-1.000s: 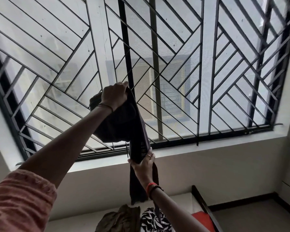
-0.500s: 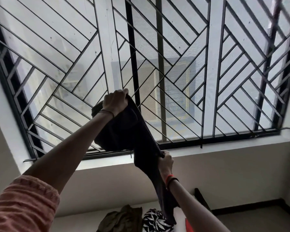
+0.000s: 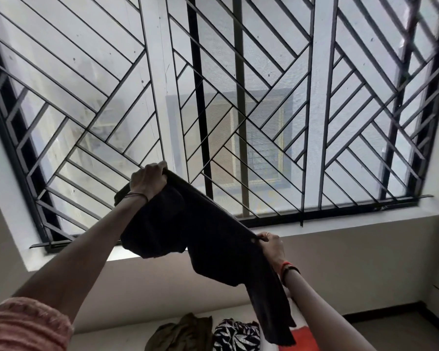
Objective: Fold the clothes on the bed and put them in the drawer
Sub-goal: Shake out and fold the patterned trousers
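Head view, angled up toward a large window: both arms are raised in the centre of the frame and hold one dark garment [image 3: 200, 236] in the air in front of the window grille [image 3: 264, 97].

Left hand [image 3: 148, 182]: centre left of the frame, the higher of the two. Its fingers are curled over the garment's top edge and grip it. A thin dark band [image 3: 137, 195] circles the wrist, and a pink patterned sleeve [image 3: 23, 325] fills the lower left corner.

Right hand [image 3: 271, 247]: lower and to the right, well apart from the left hand. Its thumb and fingers pinch the same edge of the cloth. It carries a ring [image 3: 267, 233] on one finger and an orange and a dark bracelet [image 3: 288, 268] at the wrist.

Dark garment: the edge between the two hands runs taut, sloping down to the right. A bunched part hangs below the left hand. A long narrow part hangs down past the right forearm to the bottom of the frame.

Bottom centre of the frame: a pale bed surface [image 3: 117, 340] bears an olive garment [image 3: 185, 333], crumpled, and just beside it a black-and-white patterned garment [image 3: 236, 335]. A red-orange item [image 3: 302, 338] lies to the right of these, partly hidden by the hanging cloth; what it is cannot be told.
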Available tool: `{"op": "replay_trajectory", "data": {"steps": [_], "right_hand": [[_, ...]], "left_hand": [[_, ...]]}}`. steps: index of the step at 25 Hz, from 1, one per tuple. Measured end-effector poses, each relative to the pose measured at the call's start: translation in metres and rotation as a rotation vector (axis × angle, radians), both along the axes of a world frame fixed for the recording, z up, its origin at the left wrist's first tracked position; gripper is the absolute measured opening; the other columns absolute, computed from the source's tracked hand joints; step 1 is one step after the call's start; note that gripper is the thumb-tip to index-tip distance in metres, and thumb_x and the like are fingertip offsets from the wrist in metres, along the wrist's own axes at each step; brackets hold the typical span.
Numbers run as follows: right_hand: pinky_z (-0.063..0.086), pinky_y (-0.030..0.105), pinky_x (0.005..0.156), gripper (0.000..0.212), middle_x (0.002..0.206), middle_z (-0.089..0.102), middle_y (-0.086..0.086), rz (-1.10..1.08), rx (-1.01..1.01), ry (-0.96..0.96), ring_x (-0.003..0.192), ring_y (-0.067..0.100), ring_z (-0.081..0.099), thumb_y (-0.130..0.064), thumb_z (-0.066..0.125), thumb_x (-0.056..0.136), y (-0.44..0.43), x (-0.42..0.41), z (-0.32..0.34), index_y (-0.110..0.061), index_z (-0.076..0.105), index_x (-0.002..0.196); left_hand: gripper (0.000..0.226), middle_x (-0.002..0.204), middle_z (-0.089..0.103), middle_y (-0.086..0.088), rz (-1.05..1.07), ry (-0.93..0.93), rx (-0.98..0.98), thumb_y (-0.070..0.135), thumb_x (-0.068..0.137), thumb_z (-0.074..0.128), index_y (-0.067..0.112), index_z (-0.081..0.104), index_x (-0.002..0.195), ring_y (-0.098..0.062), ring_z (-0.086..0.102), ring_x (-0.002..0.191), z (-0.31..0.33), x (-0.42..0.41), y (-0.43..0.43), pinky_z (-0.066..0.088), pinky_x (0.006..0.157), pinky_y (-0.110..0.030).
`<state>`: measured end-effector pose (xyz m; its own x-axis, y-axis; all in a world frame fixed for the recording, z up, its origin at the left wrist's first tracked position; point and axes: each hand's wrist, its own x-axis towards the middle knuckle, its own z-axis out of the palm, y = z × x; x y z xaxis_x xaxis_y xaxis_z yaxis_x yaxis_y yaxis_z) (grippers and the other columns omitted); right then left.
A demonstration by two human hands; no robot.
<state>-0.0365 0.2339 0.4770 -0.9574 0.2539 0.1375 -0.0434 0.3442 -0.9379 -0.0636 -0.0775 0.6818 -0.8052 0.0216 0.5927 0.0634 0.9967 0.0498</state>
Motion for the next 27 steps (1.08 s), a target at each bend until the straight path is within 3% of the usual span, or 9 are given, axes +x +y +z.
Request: {"op": "replay_trajectory", "data": {"steps": [2,5,8,10,12,17,21,24,27], "right_hand": [[0.053,0.036,0.078,0.012,0.082,0.07,0.007,0.04,-0.046,-0.022,0.078,0.019,0.064,-0.014,0.073,0.081,0.005,-0.005,0.003,-0.021,0.066,0.075],[0.052,0.027,0.066,0.006,0.081,0.065,0.01,0.1,-0.199,0.025,0.07,0.017,0.059,-0.01,0.07,0.084,0.01,-0.008,0.017,-0.01,0.064,0.085],[0.054,0.036,0.08,0.016,0.089,0.066,0.015,0.191,-0.29,0.07,0.083,0.024,0.061,-0.01,0.069,0.085,0.013,-0.007,0.036,0.001,0.064,0.095],[0.052,0.038,0.084,0.014,0.088,0.066,0.014,0.25,-0.265,0.094,0.084,0.023,0.061,-0.012,0.069,0.085,0.009,-0.008,0.045,0.0,0.064,0.092],[0.051,0.029,0.075,0.014,0.082,0.064,0.008,0.283,-0.146,0.089,0.08,0.019,0.059,-0.016,0.07,0.085,-0.003,-0.011,0.048,-0.003,0.064,0.087],[0.038,0.015,0.051,0.029,0.06,0.052,-0.005,0.339,0.082,0.03,0.053,0.004,0.046,-0.033,0.065,0.089,-0.044,-0.01,0.05,-0.017,0.057,0.066],[0.034,0.017,0.044,0.025,0.058,0.048,-0.004,0.515,0.102,0.001,0.047,0.005,0.041,-0.033,0.059,0.093,-0.059,-0.002,0.055,-0.014,0.057,0.076],[0.036,0.016,0.045,0.024,0.06,0.052,-0.003,0.544,0.118,0.0,0.051,0.005,0.045,-0.032,0.06,0.093,-0.059,0.003,0.057,-0.014,0.059,0.077],[0.032,0.015,0.044,0.025,0.06,0.05,-0.003,0.59,0.166,0.023,0.05,0.004,0.042,-0.03,0.061,0.092,-0.055,0.008,0.061,-0.016,0.059,0.072]], "left_hand": [[0.027,0.114,0.064,-0.015,0.045,-0.057,0.023,0.019,0.086,0.051,0.019,0.057,0.112,-0.037,0.061,0.103,-0.015,0.0,-0.012,0.045,0.08,-0.04],[0.025,0.113,0.063,-0.016,0.099,-0.159,0.043,0.019,0.086,0.05,0.02,0.057,0.11,-0.036,0.061,0.104,-0.046,0.001,-0.029,0.046,0.082,-0.04],[0.022,0.114,0.062,-0.013,0.159,-0.29,0.074,0.022,0.088,0.05,0.02,0.057,0.11,-0.032,0.06,0.105,-0.083,-0.002,-0.044,0.045,0.082,-0.038],[0.024,0.116,0.062,-0.013,0.16,-0.341,0.143,0.029,0.089,0.055,0.021,0.055,0.112,-0.032,0.06,0.107,-0.103,-0.004,-0.051,0.045,0.085,-0.038],[0.028,0.118,0.06,-0.013,0.116,-0.334,0.212,0.032,0.089,0.058,0.024,0.054,0.116,-0.033,0.059,0.108,-0.117,-0.004,-0.052,0.046,0.088,-0.04],[0.033,0.101,0.058,-0.001,-0.219,-0.327,0.265,0.035,0.088,0.063,0.032,0.061,0.121,-0.023,0.062,0.102,-0.13,0.005,-0.014,0.049,0.088,-0.037],[0.035,0.106,0.066,0.01,-0.697,-0.635,0.424,0.053,0.074,0.068,0.042,0.069,0.108,-0.005,0.062,0.101,-0.126,0.021,0.038,0.047,0.095,-0.027],[0.037,0.107,0.071,-0.004,-0.764,-0.853,0.501,0.059,0.074,0.068,0.034,0.074,0.101,-0.012,0.06,0.092,-0.125,0.029,0.058,0.045,0.086,-0.029],[0.025,0.092,0.068,0.0,-0.788,-0.892,0.646,0.044,0.084,0.065,0.026,0.074,0.099,-0.009,0.058,0.081,-0.128,0.035,0.064,0.045,0.075,-0.02]]}}
